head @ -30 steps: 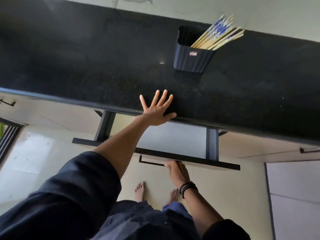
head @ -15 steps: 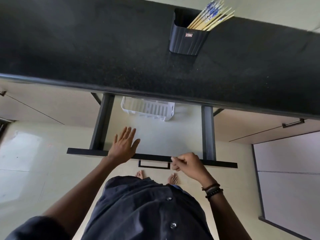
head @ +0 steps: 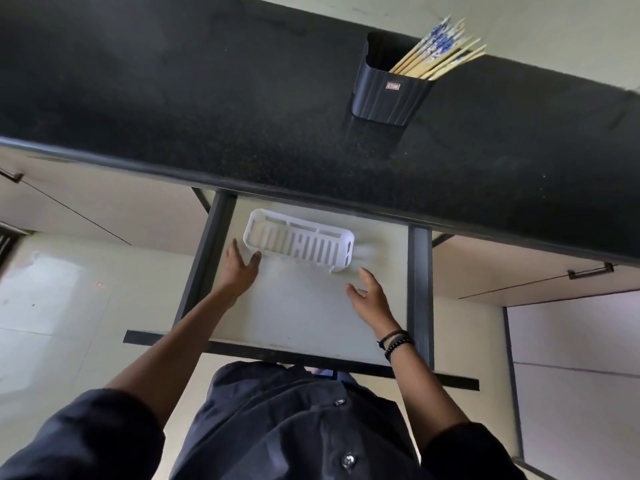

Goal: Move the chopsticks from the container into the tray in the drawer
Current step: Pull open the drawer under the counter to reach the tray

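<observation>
Black table point(head: 207, 109) carries the container point(head: 388, 95) of chopsticks point(head: 440, 53); below, in the open drawer point(head: 304, 317), both grips, left hand point(head: 239, 268) and right hand point(head: 370, 299), hang released beside the white tray point(head: 301, 244).

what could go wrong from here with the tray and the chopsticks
1. The white slotted plastic tray sits loose at the back of the open drawer; the open left hand at its corner and the right hand may nudge it further under the black countertop.
2. The bundle of wooden chopsticks leans to one side of the dark ribbed container; a careless grab might tip it.
</observation>
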